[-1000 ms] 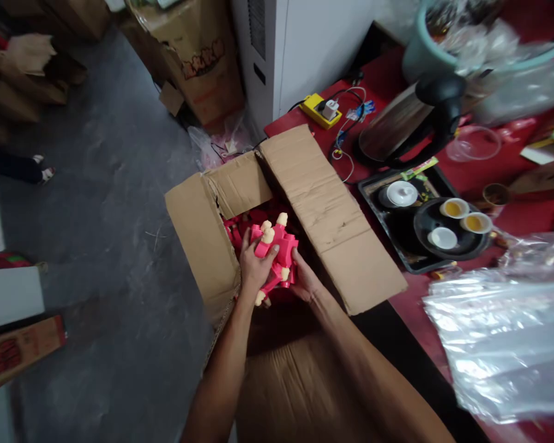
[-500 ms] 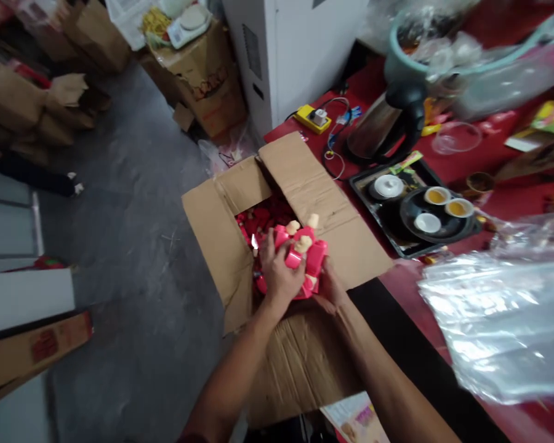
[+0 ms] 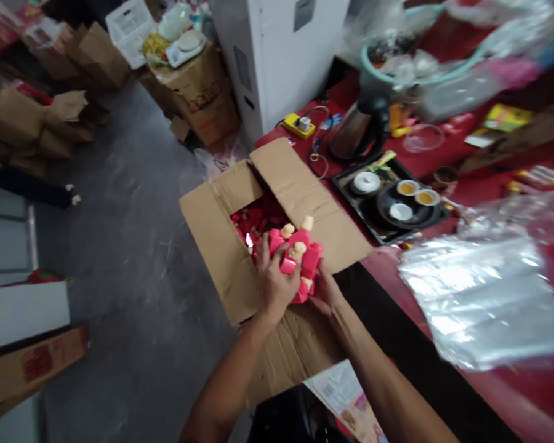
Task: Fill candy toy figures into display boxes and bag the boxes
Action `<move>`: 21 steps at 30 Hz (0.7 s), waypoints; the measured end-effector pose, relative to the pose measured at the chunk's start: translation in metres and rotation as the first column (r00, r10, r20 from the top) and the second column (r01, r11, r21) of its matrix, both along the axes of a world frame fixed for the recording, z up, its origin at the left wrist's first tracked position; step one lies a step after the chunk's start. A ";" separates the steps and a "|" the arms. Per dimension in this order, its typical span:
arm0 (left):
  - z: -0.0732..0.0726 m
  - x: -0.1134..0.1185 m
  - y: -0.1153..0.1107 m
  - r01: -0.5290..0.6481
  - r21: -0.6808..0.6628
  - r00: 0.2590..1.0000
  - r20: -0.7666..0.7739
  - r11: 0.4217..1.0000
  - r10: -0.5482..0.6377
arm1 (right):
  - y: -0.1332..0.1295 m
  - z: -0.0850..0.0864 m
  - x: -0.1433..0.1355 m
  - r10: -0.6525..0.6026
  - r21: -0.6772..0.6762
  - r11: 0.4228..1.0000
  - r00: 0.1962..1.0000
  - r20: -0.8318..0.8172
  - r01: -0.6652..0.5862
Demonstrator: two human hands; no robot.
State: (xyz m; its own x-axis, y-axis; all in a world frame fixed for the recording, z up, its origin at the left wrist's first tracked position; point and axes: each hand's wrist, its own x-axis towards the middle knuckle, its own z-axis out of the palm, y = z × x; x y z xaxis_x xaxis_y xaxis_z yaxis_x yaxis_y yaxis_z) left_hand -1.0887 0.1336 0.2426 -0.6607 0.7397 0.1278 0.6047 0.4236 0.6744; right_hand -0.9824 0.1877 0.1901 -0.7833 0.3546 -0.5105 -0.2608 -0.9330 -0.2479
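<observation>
A bunch of pink plastic toys (image 3: 300, 255) with cream knobs is gripped between both hands above an open cardboard box (image 3: 212, 240). My left hand (image 3: 274, 283) wraps the bunch from the left. From the right and underneath, my right hand (image 3: 325, 292) holds the same bunch. More red and pink toys (image 3: 253, 218) lie inside the box, partly hidden by the flaps and my hands.
A red table (image 3: 489, 381) on the right carries clear plastic bags (image 3: 484, 301), a black tea tray with cups (image 3: 388, 206), a kettle (image 3: 355, 126) and a yellow power strip (image 3: 298, 125). A white cabinet (image 3: 277, 55) stands behind. Cardboard boxes (image 3: 198, 86) and grey floor (image 3: 120, 246) lie left.
Both hands have lifted the bunch of pink toys up out of the box and slightly right. The view has swung up, showing more of the room.
</observation>
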 end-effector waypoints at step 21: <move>0.179 0.200 0.001 0.466 0.269 0.864 -0.344 0.843 -0.368 | -0.029 0.160 0.202 -0.406 0.111 0.881 0.855 -0.323 0.461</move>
